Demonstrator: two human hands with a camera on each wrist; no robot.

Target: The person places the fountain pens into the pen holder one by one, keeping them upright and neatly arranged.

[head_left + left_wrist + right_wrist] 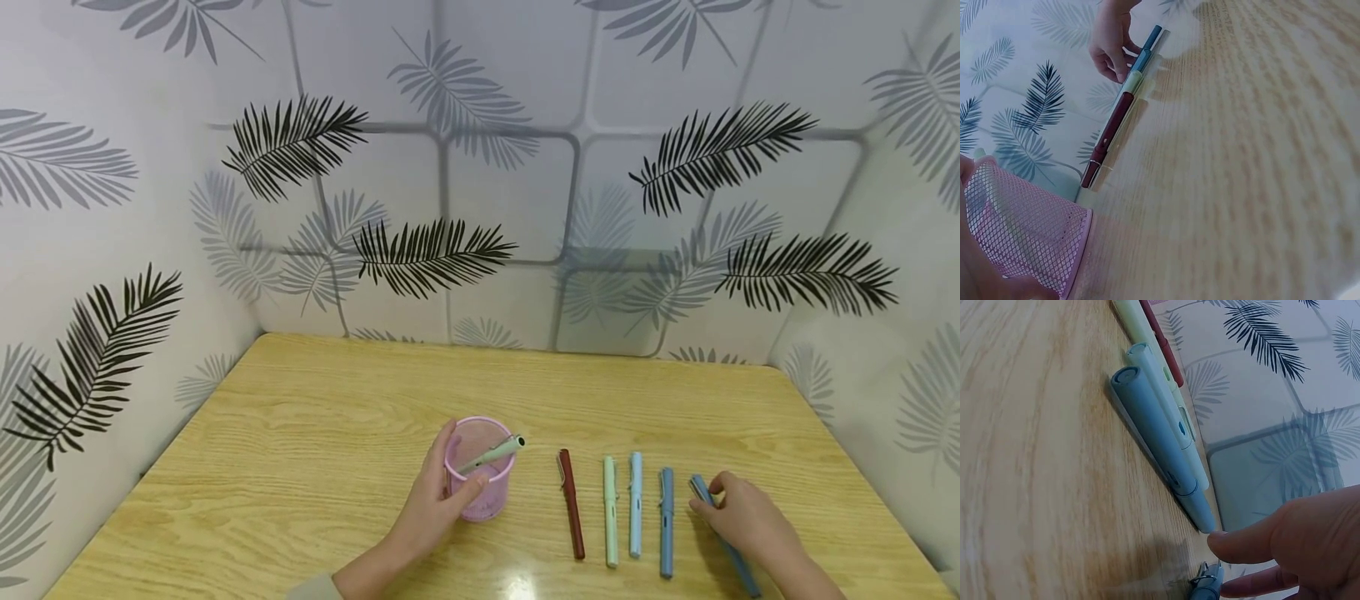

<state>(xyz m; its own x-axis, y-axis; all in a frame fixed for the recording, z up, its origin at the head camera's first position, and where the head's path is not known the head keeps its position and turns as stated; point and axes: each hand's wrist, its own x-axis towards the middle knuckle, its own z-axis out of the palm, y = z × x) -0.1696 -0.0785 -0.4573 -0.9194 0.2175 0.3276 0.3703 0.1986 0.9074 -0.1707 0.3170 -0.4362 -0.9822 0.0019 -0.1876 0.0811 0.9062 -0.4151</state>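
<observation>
A pink mesh pen cup (483, 500) stands tilted in my left hand (431, 504), which grips it by the side with the thumb at the front rim. Inside leans a pale green pen (498, 452), its end over the rim. At the right, my right hand (750, 521) has its thumb and a finger on either side of a dark blue pen (738, 568), near the clip end. The palm hides the pen's middle. In the right wrist view, the thumb (1244, 545) shows just above this pen's clip (1205, 575).
Between the hands lie a dark red pen (572, 504), a light green pen (611, 512), a light blue pen (636, 504) and a blue pen (667, 523), roughly side by side. They rest on a wooden table (337, 400). A leaf-patterned wall covering (510, 208) encloses its back and sides.
</observation>
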